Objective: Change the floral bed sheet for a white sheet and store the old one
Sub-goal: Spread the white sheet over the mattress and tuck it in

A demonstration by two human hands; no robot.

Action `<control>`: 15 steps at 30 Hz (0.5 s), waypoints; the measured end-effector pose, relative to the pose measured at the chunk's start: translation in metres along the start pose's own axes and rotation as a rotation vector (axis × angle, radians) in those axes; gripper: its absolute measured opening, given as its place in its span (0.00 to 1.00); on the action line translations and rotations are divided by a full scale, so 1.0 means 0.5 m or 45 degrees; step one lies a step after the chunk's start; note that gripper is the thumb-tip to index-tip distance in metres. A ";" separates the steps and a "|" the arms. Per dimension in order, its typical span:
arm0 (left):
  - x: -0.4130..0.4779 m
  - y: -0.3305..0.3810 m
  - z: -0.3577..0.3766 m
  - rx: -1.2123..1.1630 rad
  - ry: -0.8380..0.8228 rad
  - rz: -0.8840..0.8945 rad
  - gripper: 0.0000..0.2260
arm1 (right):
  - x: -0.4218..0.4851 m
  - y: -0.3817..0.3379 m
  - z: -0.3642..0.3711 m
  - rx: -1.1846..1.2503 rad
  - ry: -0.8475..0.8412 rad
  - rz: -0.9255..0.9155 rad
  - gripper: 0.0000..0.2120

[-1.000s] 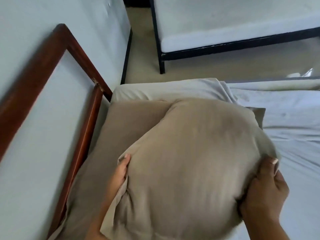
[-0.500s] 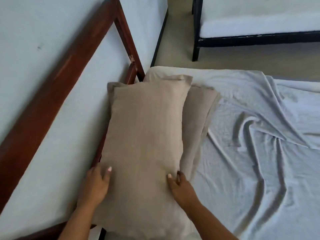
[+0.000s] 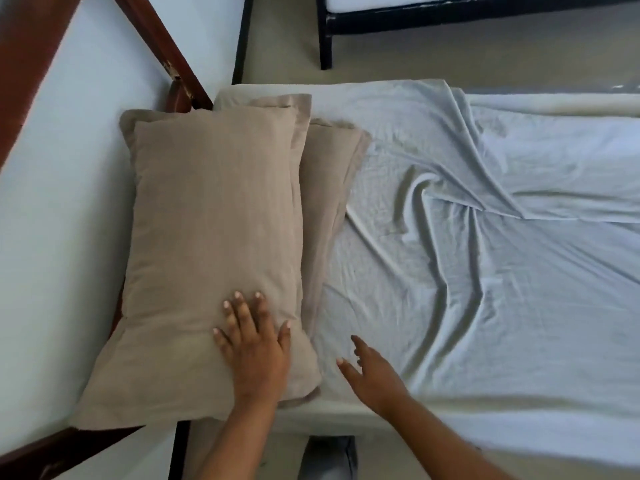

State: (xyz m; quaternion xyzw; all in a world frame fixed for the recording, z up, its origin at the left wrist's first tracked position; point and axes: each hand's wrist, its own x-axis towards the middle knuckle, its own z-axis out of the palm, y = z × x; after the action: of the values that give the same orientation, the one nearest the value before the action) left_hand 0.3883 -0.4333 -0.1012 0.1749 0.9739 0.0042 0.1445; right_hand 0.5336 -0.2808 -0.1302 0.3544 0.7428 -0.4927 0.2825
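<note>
White sheet (image 3: 485, 306) lies rumpled; left hand (image 3: 254, 348) flat on top pillow (image 3: 207, 209) half-hiding lower pillow (image 3: 329, 174); right hand (image 3: 374, 375) splayed.

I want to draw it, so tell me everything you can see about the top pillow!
The top pillow is tan, in a soft, faintly striped cloth case with a flat border. It lies flat beside the wooden headboard, overlapping a second tan pillow beneath it on the white sheet. The left hand rests on its near end, fingers spread flat.
</note>
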 end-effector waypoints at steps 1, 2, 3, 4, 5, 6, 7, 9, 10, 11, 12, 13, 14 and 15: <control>-0.017 0.036 0.011 -0.027 -0.048 0.053 0.32 | -0.007 0.014 -0.013 -0.044 0.032 -0.013 0.37; -0.036 0.083 0.014 -0.071 -0.118 0.088 0.32 | -0.019 0.038 -0.037 -0.083 0.053 -0.023 0.37; -0.049 0.124 0.021 -0.134 -0.204 0.101 0.32 | -0.027 0.057 -0.062 -0.137 0.063 -0.027 0.37; -0.072 0.174 0.020 -0.172 -0.318 0.107 0.32 | -0.046 0.081 -0.097 -0.201 0.063 -0.042 0.37; -0.088 0.207 0.023 -0.189 -0.403 0.128 0.33 | -0.059 0.095 -0.126 -0.264 0.071 -0.055 0.37; -0.106 0.237 0.020 -0.173 -0.468 0.143 0.33 | -0.072 0.111 -0.155 -0.312 0.092 -0.085 0.37; -0.133 0.279 0.008 -0.138 -0.512 0.165 0.33 | -0.102 0.136 -0.197 -0.351 0.111 -0.099 0.36; -0.172 0.348 -0.019 -0.105 -0.553 0.201 0.34 | -0.155 0.177 -0.277 -0.491 0.158 -0.119 0.36; -0.186 0.377 -0.033 -0.108 -0.568 0.224 0.34 | -0.179 0.196 -0.317 -0.579 0.172 -0.129 0.37; -0.202 0.406 -0.049 -0.114 -0.571 0.248 0.34 | -0.204 0.219 -0.355 -0.662 0.180 -0.137 0.38; -0.219 0.448 -0.074 -0.112 -0.558 0.288 0.34 | -0.238 0.241 -0.409 -0.736 0.193 -0.138 0.38; -0.229 0.476 -0.090 -0.105 -0.546 0.332 0.34 | -0.263 0.257 -0.448 -0.799 0.194 -0.134 0.39; -0.244 0.516 -0.116 -0.086 -0.534 0.378 0.35 | -0.298 0.273 -0.495 -0.834 0.211 -0.126 0.40; -0.251 0.544 -0.131 -0.081 -0.519 0.423 0.35 | -0.322 0.283 -0.533 -0.859 0.223 -0.115 0.42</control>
State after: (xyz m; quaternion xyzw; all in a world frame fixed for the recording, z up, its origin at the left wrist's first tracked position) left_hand 0.5747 -0.2179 0.0125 0.3250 0.8820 0.0231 0.3405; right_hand 0.7238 -0.0352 0.0130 0.2486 0.9002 -0.1991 0.2968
